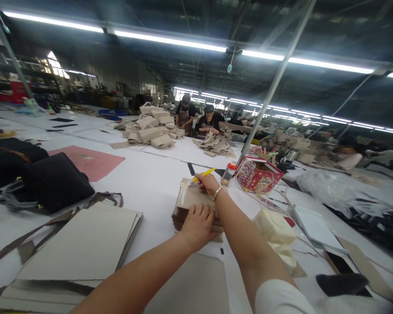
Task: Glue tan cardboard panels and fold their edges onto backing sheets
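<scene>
Head view: the right hand (208, 183) has its fingers clamped on a yellow-handled brush (205, 175), whose tip is at the far left corner of a stack of tan pieces (180, 213) on the white bench (150, 170). The left hand (198, 224) lies on the near part of that stack, fingers slightly apart on the top piece. The layers sit unevenly at the edges, so a sideways push could slide the top piece, or pressure off-centre could tip the pile. A pale streak (184, 192) marks the left side of the top; if wet, which the blur leaves uncertain, stray fingers could smear it. The red-lidded jar (229, 174) stands near the right hand, so a wide swing might knock it against the red patterned bag (257, 176).
</scene>
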Motion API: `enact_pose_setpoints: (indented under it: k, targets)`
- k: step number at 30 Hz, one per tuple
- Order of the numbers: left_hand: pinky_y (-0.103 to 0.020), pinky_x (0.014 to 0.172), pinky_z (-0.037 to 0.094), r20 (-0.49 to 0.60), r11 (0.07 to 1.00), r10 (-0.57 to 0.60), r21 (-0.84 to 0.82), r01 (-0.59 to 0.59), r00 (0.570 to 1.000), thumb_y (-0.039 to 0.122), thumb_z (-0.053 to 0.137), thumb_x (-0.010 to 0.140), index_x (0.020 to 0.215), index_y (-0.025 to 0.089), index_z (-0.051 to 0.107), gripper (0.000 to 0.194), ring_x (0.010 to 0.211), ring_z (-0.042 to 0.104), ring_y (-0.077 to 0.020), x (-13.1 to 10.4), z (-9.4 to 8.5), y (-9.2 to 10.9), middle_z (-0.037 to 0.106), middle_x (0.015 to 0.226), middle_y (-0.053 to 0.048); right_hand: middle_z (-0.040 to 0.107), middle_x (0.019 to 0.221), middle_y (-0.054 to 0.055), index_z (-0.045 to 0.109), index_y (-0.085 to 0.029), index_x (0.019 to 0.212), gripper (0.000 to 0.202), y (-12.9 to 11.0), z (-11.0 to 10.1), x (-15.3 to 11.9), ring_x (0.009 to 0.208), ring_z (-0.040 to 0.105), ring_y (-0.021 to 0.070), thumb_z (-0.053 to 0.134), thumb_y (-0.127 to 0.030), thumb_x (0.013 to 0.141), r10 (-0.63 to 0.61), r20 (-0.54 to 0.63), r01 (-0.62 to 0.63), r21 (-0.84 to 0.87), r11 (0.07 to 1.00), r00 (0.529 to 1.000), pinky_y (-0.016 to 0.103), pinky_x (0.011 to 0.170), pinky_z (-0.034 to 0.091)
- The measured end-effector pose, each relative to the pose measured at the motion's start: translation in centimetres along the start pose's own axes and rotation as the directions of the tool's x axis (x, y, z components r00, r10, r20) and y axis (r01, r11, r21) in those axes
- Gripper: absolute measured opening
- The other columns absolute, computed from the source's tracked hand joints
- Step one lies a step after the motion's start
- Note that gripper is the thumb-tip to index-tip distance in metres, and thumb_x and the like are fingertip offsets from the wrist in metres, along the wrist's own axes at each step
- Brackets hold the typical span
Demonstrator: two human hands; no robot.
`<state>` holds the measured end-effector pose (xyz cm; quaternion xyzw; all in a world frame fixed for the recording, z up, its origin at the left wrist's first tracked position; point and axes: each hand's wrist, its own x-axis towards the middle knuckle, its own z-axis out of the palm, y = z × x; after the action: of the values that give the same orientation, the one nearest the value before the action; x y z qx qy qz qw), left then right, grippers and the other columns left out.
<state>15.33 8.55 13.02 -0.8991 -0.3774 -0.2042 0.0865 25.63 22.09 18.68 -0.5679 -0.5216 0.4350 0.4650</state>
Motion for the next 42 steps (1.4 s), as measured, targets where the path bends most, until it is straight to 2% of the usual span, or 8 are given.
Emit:
enact_pose_setpoints:
  k: [5, 13, 19, 26, 31, 34, 38, 42]
  targets:
    - [-0.049, 0.099, 0.028, -0.030, 0.999, 0.012, -0.045, -0.013, 0.999, 0.054, 0.058, 0.073, 0.127, 0.016, 0.043, 0.068, 0.121, 0.039, -0.0309, 0.2, 0.1, -0.1, 0.046, 0.132, -0.015, 0.048, 0.044, -0.006, 0.051, -0.014, 0.064, 0.023, 0.7, -3.3, 1.2, 0.034, 0.039, 0.0033, 0.059, -0.030, 0.079, 0.028, -0.221, -0.038, -0.042, 0.998, 0.975, 0.017, 0.038, 0.041]
    - [-0.046, 0.089, 0.036, 0.015, 0.997, 0.002, -0.079, -0.001, 1.000, 0.042, 0.056, 0.079, 0.113, 0.021, 0.053, 0.040, 0.110, 0.048, -0.0287, 1.1, -1.2, -0.2, 0.054, 0.121, -0.011, 0.050, 0.046, -0.005, 0.055, -0.007, 0.067, 0.022, -0.2, -13.1, -5.3, 0.037, 0.042, 0.0019, 0.055, -0.026, 0.079, -0.118, -0.401, 0.004, -0.274, 0.962, 0.908, 0.016, 0.044, 0.040]
    - [-0.043, 0.079, 0.041, 0.138, 0.999, -0.039, -0.024, 0.043, 0.990, 0.031, 0.056, 0.080, 0.097, 0.018, 0.059, 0.022, 0.099, 0.051, -0.0290, 3.0, -2.5, -0.9, 0.059, 0.103, -0.011, 0.067, 0.076, 0.000, 0.067, -0.018, 0.070, 0.012, 0.1, -12.8, -11.8, 0.070, 0.059, 0.0113, 0.073, -0.026, 0.063, -0.354, -0.129, 0.253, -0.481, 0.839, 0.926, 0.023, 0.070, 0.047]
    - [-0.038, 0.080, 0.043, 0.208, 1.000, 0.024, -0.010, -0.022, 0.978, 0.028, 0.060, 0.075, 0.094, 0.014, 0.062, 0.024, 0.098, 0.051, -0.0283, 4.1, -3.3, -1.3, 0.059, 0.100, -0.013, 0.066, 0.085, 0.005, 0.066, -0.024, 0.100, 0.026, 0.9, -12.8, -21.9, 0.075, 0.060, 0.0150, 0.048, -0.036, 0.086, -0.476, 0.323, 0.535, -0.730, 0.424, 0.818, 0.028, 0.071, 0.047]
    - [-0.035, 0.078, 0.044, 0.252, 0.999, 0.045, -0.027, -0.039, 0.967, 0.030, 0.063, 0.071, 0.093, 0.015, 0.064, 0.027, 0.093, 0.056, -0.0264, 4.7, -4.2, -1.5, 0.060, 0.098, -0.013, 0.066, 0.083, 0.004, 0.065, -0.023, 0.098, 0.025, 0.6, -13.5, -25.6, 0.069, 0.061, 0.0146, 0.053, -0.039, 0.084, -0.635, -0.033, 0.476, -0.633, 0.611, 0.772, 0.030, 0.067, 0.050]
    - [-0.031, 0.074, 0.045, 0.284, 0.997, 0.057, -0.067, -0.040, 0.957, 0.035, 0.068, 0.065, 0.093, 0.019, 0.066, 0.033, 0.084, 0.059, -0.0231, 5.0, -4.9, -2.1, 0.063, 0.090, -0.008, 0.065, 0.078, 0.003, 0.060, -0.019, 0.106, 0.033, 1.3, -13.5, -26.5, 0.058, 0.060, 0.0124, 0.052, -0.042, 0.084, -0.585, -0.321, 0.414, -0.465, 0.782, 0.745, 0.029, 0.060, 0.053]
    - [-0.028, 0.071, 0.044, 0.254, 0.994, 0.062, -0.102, -0.036, 0.965, 0.028, 0.064, 0.065, 0.082, 0.021, 0.066, 0.018, 0.079, 0.059, -0.0201, 4.4, -6.7, -2.8, 0.064, 0.082, -0.003, 0.065, 0.077, 0.003, 0.052, -0.019, 0.114, 0.039, 3.1, -12.6, -27.4, 0.053, 0.061, 0.0120, 0.046, -0.045, 0.086, -0.495, -0.432, 0.389, -0.314, 0.866, 0.754, 0.028, 0.054, 0.053]
    - [-0.032, 0.078, 0.044, -0.124, 0.960, -0.189, -0.232, 0.157, 0.974, 0.017, 0.046, 0.075, 0.086, 0.017, 0.061, 0.019, 0.086, 0.058, -0.0197, 1.3, -9.4, -2.2, 0.064, 0.088, -0.007, 0.065, 0.085, 0.005, 0.046, -0.020, 0.100, 0.027, 5.0, -10.4, -28.1, 0.060, 0.063, 0.0131, 0.043, -0.045, 0.088, -0.478, -0.424, 0.415, -0.236, 0.878, 0.769, 0.029, 0.058, 0.054]
